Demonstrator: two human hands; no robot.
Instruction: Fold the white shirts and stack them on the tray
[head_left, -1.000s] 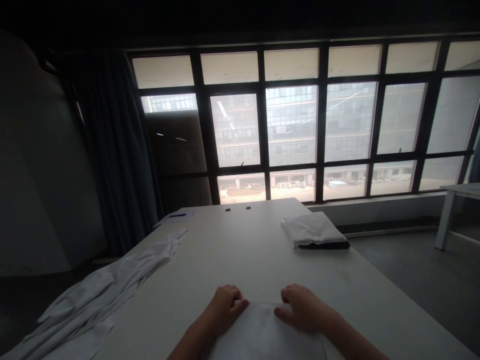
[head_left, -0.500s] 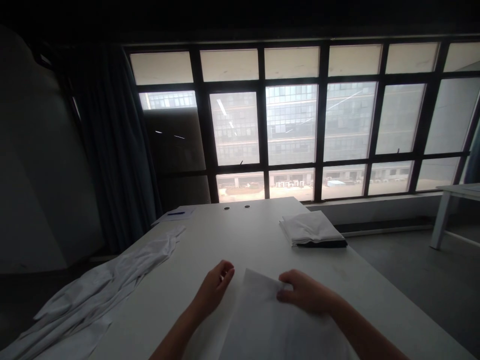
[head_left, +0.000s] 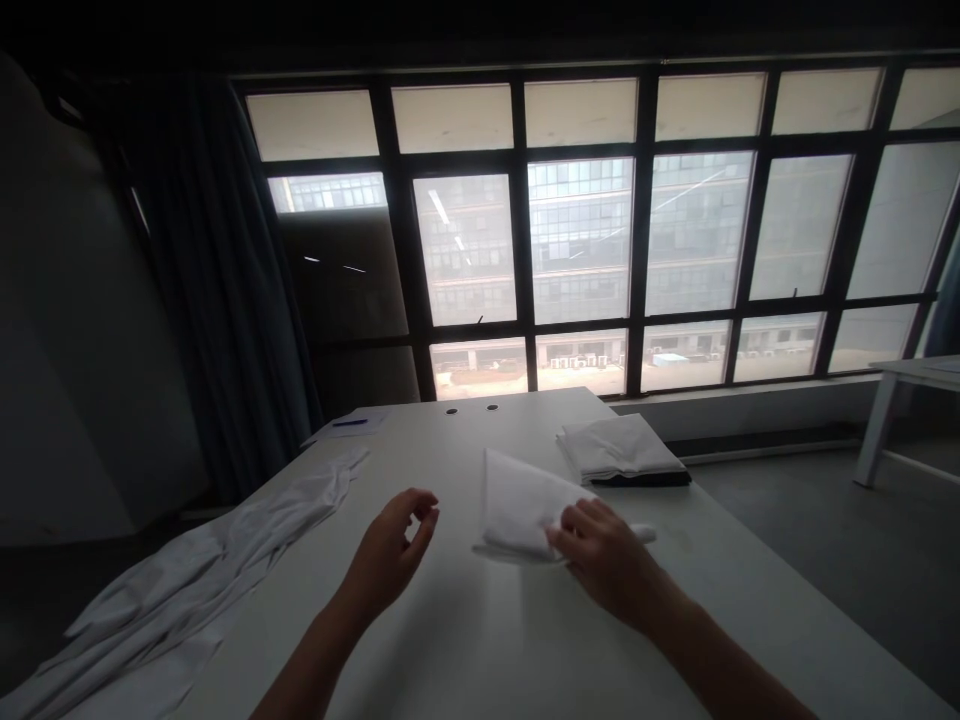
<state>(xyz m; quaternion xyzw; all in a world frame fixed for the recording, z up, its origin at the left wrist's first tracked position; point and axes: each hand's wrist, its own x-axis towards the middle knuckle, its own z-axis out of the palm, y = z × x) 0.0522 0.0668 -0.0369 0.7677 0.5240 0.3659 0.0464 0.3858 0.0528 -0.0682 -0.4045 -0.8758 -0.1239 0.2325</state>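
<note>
My right hand [head_left: 604,560] grips a folded white cloth [head_left: 521,502] by its near right edge and holds it just above the white table [head_left: 465,640], near the middle. My left hand [head_left: 390,555] hovers a little to the left of the cloth with its fingers loosely curled and nothing in them. Beyond the cloth, at the table's right side, lies a stack of folded cloths [head_left: 619,450], white over a dark one.
A long rumpled white garment [head_left: 202,570] trails along the table's left edge. A sheet of paper with a blue pen [head_left: 350,423] lies at the far left corner. Another table [head_left: 911,385] stands at the right, by the large window.
My right hand has carried the folded cloth from the near edge forward towards the stack. My left hand has let go of it and moved off to the left.
</note>
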